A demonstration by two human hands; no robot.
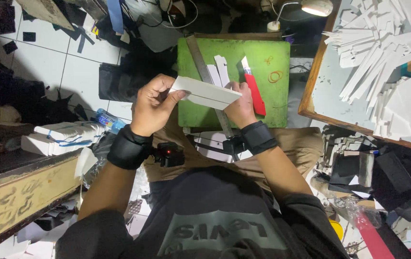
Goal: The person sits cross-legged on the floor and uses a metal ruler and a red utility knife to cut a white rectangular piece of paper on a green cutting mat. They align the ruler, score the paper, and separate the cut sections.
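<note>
Head view: left hand (153, 104) pinches the white folded card (205, 93) at its left end, right hand (239, 106) clamps the right end, mid-frame above the green cutting mat (272, 103). Red utility knife (252, 87) lies just right; steel ruler (204, 72) underneath.

Blk wristbands, dark tee, tan trousers

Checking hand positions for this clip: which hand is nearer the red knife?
Right. The right hand sits beside the red knife, nearly touching it; the left hand holds the white strip's far end.
</note>
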